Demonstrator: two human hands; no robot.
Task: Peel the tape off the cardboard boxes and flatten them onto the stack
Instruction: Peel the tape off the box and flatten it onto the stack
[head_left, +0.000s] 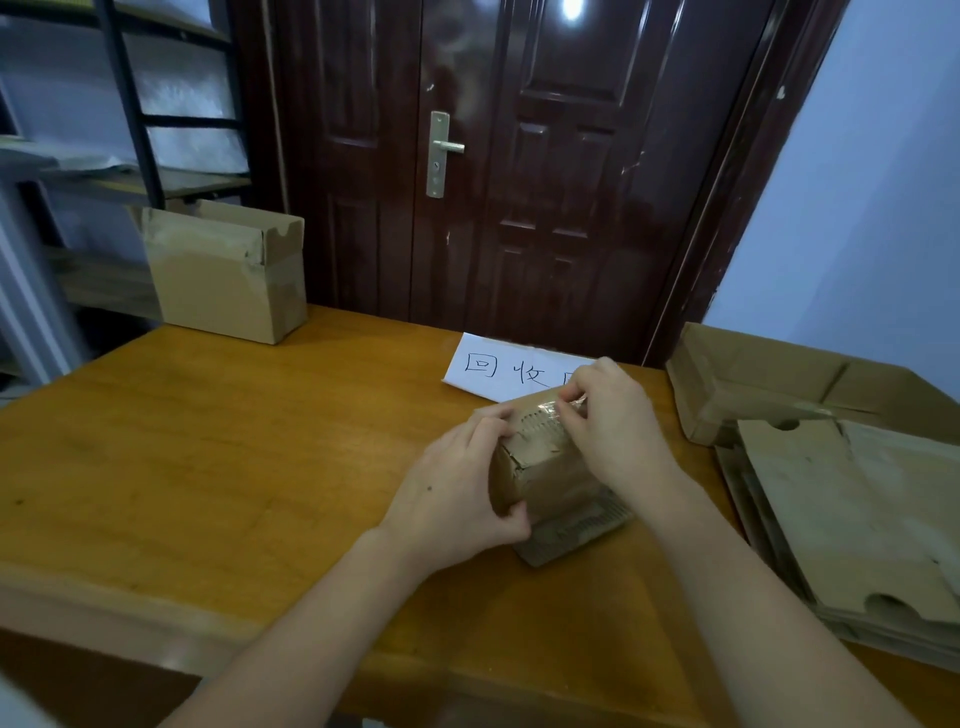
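Item: small cardboard box (550, 467), taped, on the wooden table (208, 441); all places below are taken from this box.

- Position: it stands on the table directly in front of the person, its long axis running from near-right to far-left, with one worn flap spread flat on the table at its near end.
- Left hand (457, 499): it grips the box's left end, fingers curled over the top edge and thumb under the near corner, steadying it.
- Right hand (613, 415): on the far top edge, fingertips pressed together on what looks like a strip of clear tape (558, 402); whether a free end is lifted cannot be told.
- Governing relation: the tape lies along the top toward the left hand, so a peel would probably run along the long axis, with the right hand nearer the seam.
- Stack of flattened cardboard (852, 519): right of the box, well apart.
- Second box (228, 275): far left, upright and open-topped.
- Paper sign (498, 369): just beyond the box, partly hidden.
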